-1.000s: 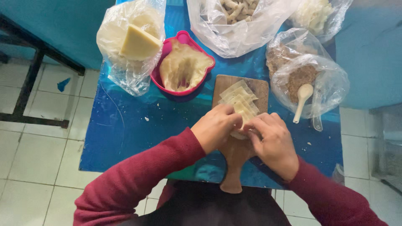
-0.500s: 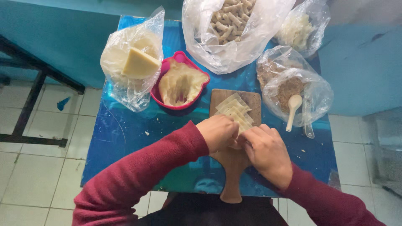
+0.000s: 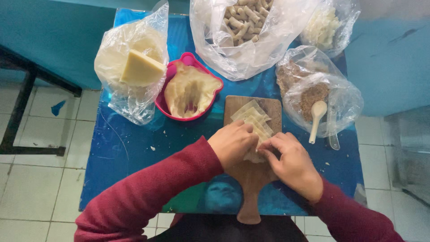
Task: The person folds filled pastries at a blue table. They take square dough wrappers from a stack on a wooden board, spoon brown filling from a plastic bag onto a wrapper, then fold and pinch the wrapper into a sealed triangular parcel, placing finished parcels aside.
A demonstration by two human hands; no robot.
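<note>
A thin dough sheet (image 3: 254,154) is pinched between the fingertips of the left hand (image 3: 233,145) and the right hand (image 3: 291,163), both grips narrow. It lies on the wooden board (image 3: 251,175), against a stack of sheets (image 3: 253,117). The sheet is judged light, soft and easily torn; hold is best taken at the edges. A pink bowl (image 3: 179,71) stands on the blue worktop (image 3: 130,152).

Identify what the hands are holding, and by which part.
Both the left hand and right hand pinch the near edge of a pale dough sheet on the wooden board.

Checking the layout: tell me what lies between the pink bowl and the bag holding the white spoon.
In the head view, the wooden board with stacked dough sheets lies between pink bowl and spoon bag.
</note>
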